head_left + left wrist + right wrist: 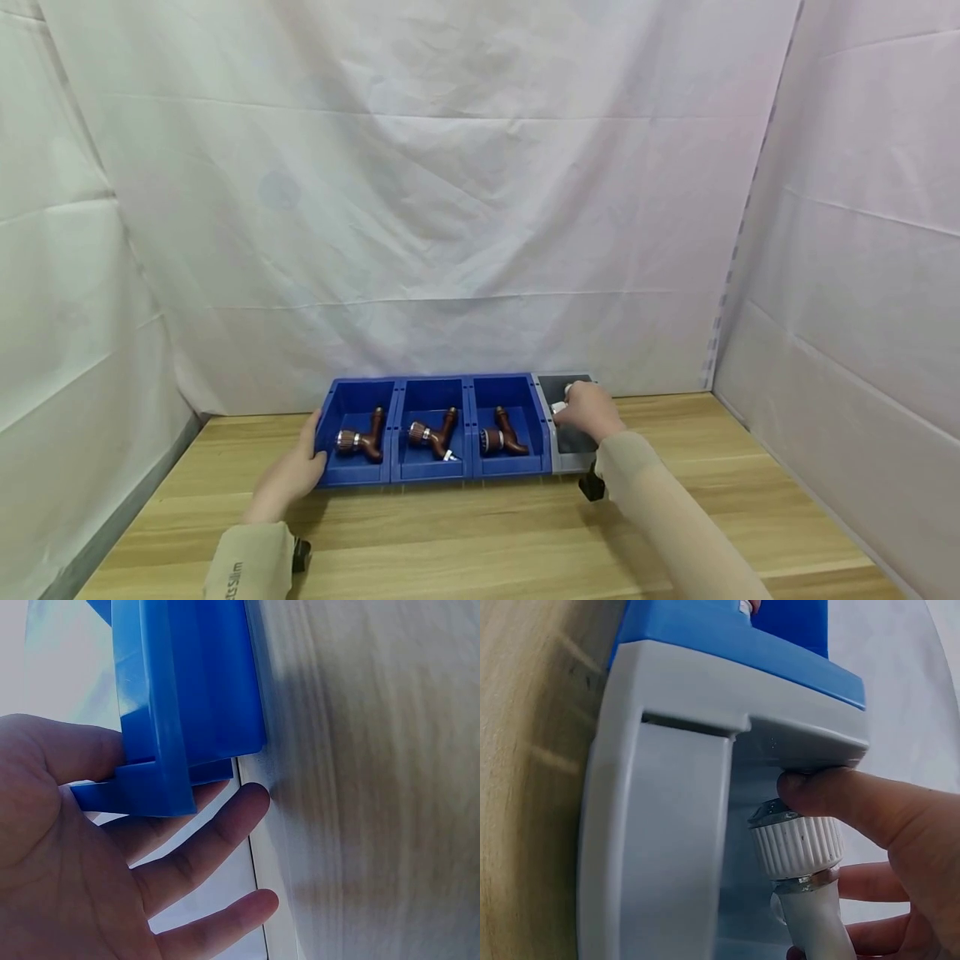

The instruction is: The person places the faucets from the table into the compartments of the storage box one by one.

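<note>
A row of joined bins stands at the back of the table. My left hand (295,468) grips the left end of the leftmost blue bin (352,477); in the left wrist view the thumb and index finger lie on either side of its rim, the other fingers spread apart. Inside the grey bin (576,463) at the right end, my right hand (592,410) holds a white tap (799,851) with a ribbed knob. Its thumb lies by the knob's dark cap, against the bin wall. Fingers pass behind the tap, whose lower end is out of view.
Brown taps lie one to a bin in the left (370,442), middle (438,437) and right (504,435) blue bins. A white curtain (450,208) hangs close behind the row. Bare wood tabletop (450,542) extends in front.
</note>
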{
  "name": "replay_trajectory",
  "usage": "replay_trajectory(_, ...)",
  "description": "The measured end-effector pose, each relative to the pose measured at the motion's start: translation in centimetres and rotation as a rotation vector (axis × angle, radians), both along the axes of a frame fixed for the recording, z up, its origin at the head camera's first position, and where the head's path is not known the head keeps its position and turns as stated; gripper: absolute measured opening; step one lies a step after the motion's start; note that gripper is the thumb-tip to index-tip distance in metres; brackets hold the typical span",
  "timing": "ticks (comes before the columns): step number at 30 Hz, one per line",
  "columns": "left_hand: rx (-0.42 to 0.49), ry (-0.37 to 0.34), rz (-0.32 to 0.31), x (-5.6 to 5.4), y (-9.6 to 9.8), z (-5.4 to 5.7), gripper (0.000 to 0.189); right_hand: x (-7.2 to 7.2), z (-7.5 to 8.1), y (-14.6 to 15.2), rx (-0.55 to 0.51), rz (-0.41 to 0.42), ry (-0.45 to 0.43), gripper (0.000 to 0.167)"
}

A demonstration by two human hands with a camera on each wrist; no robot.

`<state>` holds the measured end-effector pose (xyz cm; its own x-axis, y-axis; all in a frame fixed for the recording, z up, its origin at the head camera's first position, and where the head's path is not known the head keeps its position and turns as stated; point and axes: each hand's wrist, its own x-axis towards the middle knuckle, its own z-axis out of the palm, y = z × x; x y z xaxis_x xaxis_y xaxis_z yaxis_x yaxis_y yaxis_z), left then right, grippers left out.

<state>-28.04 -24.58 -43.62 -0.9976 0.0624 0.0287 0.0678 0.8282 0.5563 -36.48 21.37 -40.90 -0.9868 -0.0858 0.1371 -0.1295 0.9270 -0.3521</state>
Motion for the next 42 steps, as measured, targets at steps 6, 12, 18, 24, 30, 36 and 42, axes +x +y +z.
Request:
replay_trajectory(6,0.002,0.006,-0.008,-0.1,0.1,0.1,0.069,0.0,0.4,0.1,-0.025,0.003,-0.025,0.049)
replay_trajectory(12,0.005,0.009,-0.011,-0.1,0.1,0.2,0.069,-0.1,0.6,0.2,-0.011,0.028,-0.043,0.039)
replay_trajectory(18,0.006,0.005,-0.011,0.0,0.1,0.3,0.069,-0.2,0.3,0.3,0.083,0.088,-0.014,0.012)
replay_trajectory(24,0.005,0.005,-0.011,0.0,0.0,0.3,0.069,-0.3,-0.4,0.4,0.173,0.177,0.019,0.028)
replay_trajectory(30,0.003,0.000,-0.004,0.1,0.0,0.2,0.069,-0.3,-1.0,0.5,0.225,0.248,0.061,0.020)
replay_trajectory(36,0.002,0.000,-0.003,0.2,0.1,0.3,0.069,-0.4,-1.5,0.6,0.208,0.287,0.044,0.016)
replay_trajectory(42,0.005,0.001,-0.005,0.2,0.2,0.4,0.069,-0.5,-1.9,0.8,0.180,0.295,0.022,0.017)
